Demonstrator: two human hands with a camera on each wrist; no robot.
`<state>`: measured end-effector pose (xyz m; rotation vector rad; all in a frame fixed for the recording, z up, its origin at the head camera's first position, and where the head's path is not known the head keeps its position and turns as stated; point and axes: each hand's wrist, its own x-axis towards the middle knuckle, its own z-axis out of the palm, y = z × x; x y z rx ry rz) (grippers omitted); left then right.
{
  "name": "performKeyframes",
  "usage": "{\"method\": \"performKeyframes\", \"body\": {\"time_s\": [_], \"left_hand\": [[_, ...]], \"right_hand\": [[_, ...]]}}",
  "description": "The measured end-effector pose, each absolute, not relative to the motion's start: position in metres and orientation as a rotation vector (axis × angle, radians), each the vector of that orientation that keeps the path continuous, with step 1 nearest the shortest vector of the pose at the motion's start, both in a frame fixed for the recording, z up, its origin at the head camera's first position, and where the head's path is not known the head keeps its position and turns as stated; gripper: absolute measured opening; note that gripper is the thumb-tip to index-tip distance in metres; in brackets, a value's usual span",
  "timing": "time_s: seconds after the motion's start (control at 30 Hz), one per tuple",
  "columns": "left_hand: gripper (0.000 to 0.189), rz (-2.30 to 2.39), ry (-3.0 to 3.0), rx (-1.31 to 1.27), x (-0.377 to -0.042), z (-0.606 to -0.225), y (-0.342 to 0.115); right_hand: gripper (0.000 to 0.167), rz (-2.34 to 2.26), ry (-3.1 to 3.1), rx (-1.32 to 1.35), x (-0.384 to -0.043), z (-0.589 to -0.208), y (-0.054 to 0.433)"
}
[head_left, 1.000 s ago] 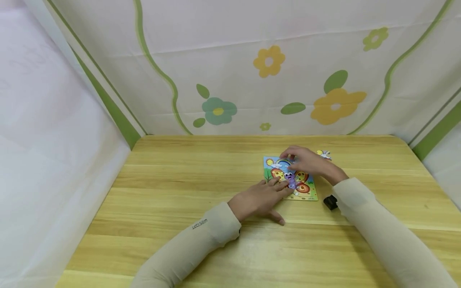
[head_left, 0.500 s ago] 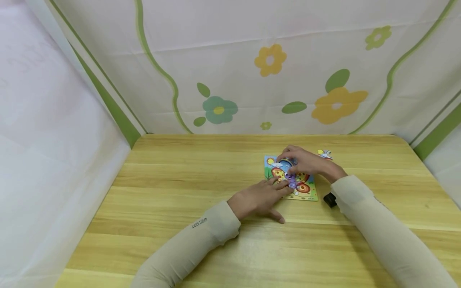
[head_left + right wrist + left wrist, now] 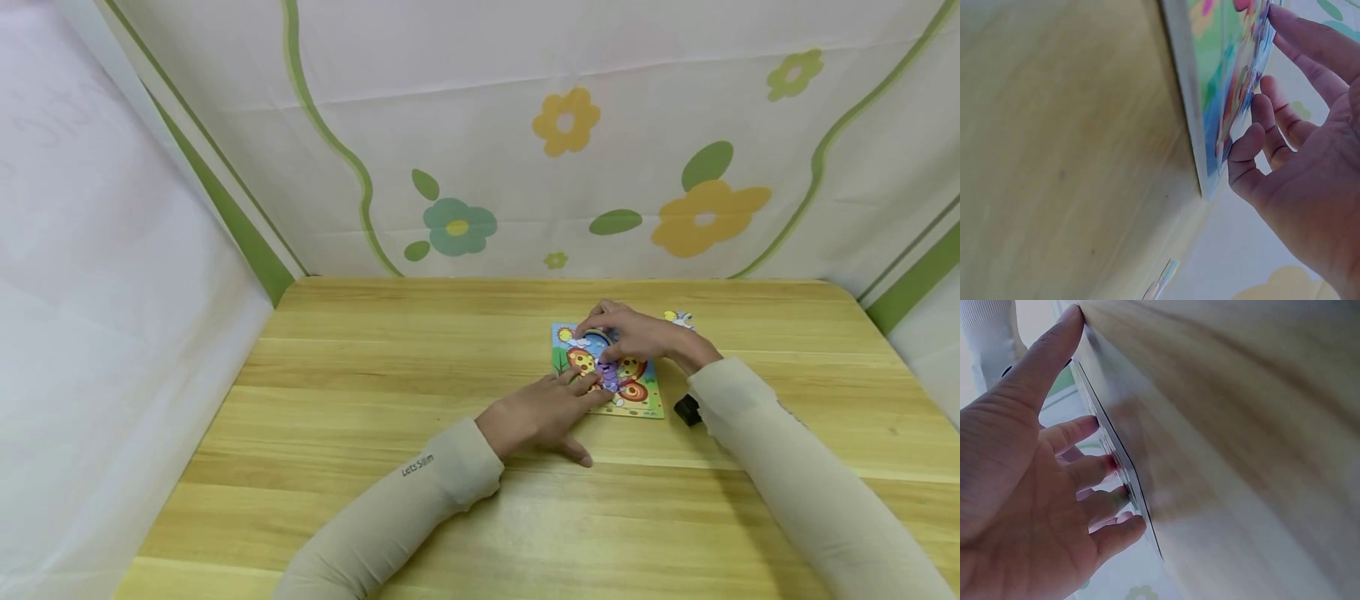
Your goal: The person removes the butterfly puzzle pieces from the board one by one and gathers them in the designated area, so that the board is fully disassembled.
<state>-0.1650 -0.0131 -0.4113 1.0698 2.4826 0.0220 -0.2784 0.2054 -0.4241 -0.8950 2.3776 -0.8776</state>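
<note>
A square butterfly puzzle (image 3: 652, 407) lies on the wooden table, right of the middle. My left hand (image 3: 538, 414) rests on its lower left part with fingers spread and fairly straight, the thumb out on the tabletop. In the left wrist view, those fingertips (image 3: 1124, 499) meet the puzzle's edge and face. My right hand (image 3: 643, 336) bends over the upper part, thumb and fingers around the rainbow puzzle piece (image 3: 597, 340). In the right wrist view, its fingers (image 3: 1249, 147) are bent with tips at the puzzle's face. The hand partly hides the upper right of the picture.
A loose puzzle piece (image 3: 678, 319) with yellow and white on it lies behind the right wrist. A small black object (image 3: 687, 410) sits by the right cuff. A white flowered cloth (image 3: 517, 183) hangs behind the table (image 3: 360, 400).
My right hand's thumb and fingers have shifted slightly toward the left and lower over the rainbow area and spread a little farther apart. The left hand has stayed in place.
</note>
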Motion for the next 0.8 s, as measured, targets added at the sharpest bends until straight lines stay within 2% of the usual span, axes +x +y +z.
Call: {"method": "performKeyframes", "body": {"time_s": [0.5, 0.8], "left_hand": [[0.097, 0.041, 2.479, 1.060, -0.1642, -0.4089, -0.0114], [0.098, 0.030, 2.479, 1.061, -0.1644, -0.4105, -0.0122]], "right_hand": [[0.042, -0.822, 2.420, -0.903, -0.2780, -0.4248, 0.2069], [0.048, -0.865, 2.436, -0.892, -0.2781, -0.4322, 0.2140]]}}
